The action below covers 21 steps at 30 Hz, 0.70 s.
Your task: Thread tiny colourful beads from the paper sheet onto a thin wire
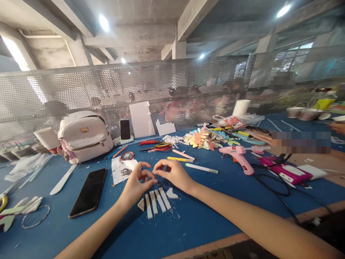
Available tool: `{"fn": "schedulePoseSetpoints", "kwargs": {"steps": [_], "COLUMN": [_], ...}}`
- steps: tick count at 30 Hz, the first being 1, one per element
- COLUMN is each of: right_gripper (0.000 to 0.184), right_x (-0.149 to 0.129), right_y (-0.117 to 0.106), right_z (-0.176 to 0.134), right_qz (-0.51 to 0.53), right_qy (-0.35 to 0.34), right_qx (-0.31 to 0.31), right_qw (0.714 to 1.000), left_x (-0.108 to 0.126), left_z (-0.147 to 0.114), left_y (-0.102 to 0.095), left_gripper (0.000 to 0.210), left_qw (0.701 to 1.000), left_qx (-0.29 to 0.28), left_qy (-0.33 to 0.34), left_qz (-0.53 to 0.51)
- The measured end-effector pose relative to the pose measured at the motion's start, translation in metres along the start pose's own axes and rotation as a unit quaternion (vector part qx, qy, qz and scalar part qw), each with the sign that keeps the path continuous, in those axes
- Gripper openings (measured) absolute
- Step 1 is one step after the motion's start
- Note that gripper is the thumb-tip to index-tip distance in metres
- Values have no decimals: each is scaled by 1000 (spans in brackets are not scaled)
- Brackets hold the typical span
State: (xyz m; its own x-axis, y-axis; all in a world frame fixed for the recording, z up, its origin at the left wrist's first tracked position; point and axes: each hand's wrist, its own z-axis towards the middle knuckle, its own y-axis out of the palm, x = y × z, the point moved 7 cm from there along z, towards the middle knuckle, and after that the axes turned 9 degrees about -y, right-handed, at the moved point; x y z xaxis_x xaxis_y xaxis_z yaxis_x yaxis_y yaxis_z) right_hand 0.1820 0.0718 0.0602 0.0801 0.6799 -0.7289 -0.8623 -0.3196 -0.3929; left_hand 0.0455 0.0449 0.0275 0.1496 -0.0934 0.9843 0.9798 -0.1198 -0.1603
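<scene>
Over the blue table, my left hand (pixel 138 181) has its fingers curled, the thumb and a fingertip close together. Close against it, my right hand (pixel 175 176) pinches thumb and fingers, and the two sets of fingertips nearly meet. Whatever lies between them is too small or hidden to make out. Just below are several white strips (pixel 153 202) in a slanting row. At the row's left end lies a small pointed white piece (pixel 141 204), and a notched white piece (pixel 172 193) is at its right. Beside my left hand is a white paper (pixel 117 172) with dark bits on it.
A black phone (pixel 88 192) lies left of my hands, with a white backpack (pixel 83 138) behind. Scissors (pixel 161 146), markers and a pile of coloured cut-outs (pixel 202 138) are farther back. On the right are a pink glue gun (pixel 239 158), a magenta power strip (pixel 287 171) and black cables.
</scene>
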Motion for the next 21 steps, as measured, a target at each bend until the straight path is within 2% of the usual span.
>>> {"fn": "schedulePoseSetpoints", "kwargs": {"steps": [14,21], "right_gripper": [6,7], "right_x": [5,2], "right_y": [-1,0], "right_z": [3,2], "right_qz": [-3,3], "right_qy": [4,-2], "right_qx": [-7,-14], "right_qw": [1000,1000], "left_x": [-3,-2], "left_z": [4,4], "left_y": [-3,2], "left_gripper": [36,39], "left_qw": [1000,1000], "left_qx": [0,-16], "left_qy": [0,-4], "left_qz": [-22,-26]}}
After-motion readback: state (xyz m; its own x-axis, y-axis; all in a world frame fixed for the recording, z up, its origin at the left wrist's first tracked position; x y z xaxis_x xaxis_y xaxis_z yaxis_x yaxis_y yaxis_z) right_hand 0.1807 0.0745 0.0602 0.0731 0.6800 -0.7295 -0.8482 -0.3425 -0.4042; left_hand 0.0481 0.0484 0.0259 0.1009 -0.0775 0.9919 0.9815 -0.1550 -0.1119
